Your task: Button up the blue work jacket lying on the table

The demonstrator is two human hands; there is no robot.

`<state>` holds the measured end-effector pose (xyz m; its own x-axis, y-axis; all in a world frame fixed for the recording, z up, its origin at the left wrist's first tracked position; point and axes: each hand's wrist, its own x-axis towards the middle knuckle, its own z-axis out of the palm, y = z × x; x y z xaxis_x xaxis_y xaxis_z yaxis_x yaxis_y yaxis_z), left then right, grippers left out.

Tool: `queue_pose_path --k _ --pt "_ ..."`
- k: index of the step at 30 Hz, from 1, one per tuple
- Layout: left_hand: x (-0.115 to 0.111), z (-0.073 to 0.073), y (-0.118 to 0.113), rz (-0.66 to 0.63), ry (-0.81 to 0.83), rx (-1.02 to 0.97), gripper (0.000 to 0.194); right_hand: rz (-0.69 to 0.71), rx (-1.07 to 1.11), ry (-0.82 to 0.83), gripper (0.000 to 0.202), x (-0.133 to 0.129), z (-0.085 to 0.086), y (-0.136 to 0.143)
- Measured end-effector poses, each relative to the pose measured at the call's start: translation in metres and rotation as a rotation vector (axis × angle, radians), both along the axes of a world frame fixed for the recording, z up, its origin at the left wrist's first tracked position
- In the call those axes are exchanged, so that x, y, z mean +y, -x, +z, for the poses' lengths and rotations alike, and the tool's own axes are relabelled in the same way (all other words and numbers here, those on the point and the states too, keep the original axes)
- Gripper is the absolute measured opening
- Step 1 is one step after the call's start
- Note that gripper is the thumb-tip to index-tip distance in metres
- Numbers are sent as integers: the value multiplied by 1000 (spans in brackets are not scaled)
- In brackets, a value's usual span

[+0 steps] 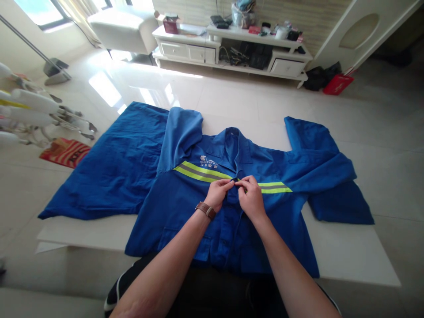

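Observation:
A blue work jacket with yellow-green reflective bands lies spread on a white table, its collar pointing away from me. My left hand, with a brown watch strap at the wrist, pinches the edge of the front opening at chest height. Beside it, my right hand pinches the other side of the same spot, and the fingertips of both hands nearly meet. Whatever small part lies between the fingertips is hidden. More blue cloth lies under the left sleeve, and another folded blue piece is under the right one.
Across the tiled floor stands a white TV cabinet with various items on it. A white seat is at the back left. A red striped bag and a cluttered rack are at the left; a red bag lies back right.

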<state>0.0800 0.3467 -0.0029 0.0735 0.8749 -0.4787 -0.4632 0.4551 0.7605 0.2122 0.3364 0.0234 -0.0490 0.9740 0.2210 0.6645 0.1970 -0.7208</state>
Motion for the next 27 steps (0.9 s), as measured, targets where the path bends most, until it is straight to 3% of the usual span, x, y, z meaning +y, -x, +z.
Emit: queue_pose_path --k 4,10,16,18,24,27 --pt "1 -1 0 -33 -1 27 31 -36 -61 -42 27 0 0 0" --pt "2 2 1 -83 -162 195 20 22 -102 -15 26 -2 -3 2" --pt "5 2 6 -111 -241 682 15 -7 44 -24 24 -2 3 2" --pt "4 2 6 -112 -251 763 18 -25 84 -36 20 -3 5 4" --pt "4 -5 6 -179 -303 587 21 66 209 111 23 -2 2 7" --pt "6 -8 7 -209 -175 429 21 162 205 188 22 -1 0 4"
